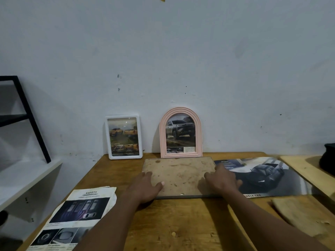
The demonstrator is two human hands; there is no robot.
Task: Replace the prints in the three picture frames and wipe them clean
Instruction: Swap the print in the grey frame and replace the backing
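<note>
Frame lies face-down on table, backing up, between both hands. Left hand flat, fingers spread on its left edge; right hand flat on its right edge. Beyond the hands, white frame and pink frame lean on wall. Car print right of right hand.

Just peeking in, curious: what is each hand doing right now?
Left hand: open, flat on the frame backing board, gripping nothing.
Right hand: open, pressing the same board's right edge.
</note>
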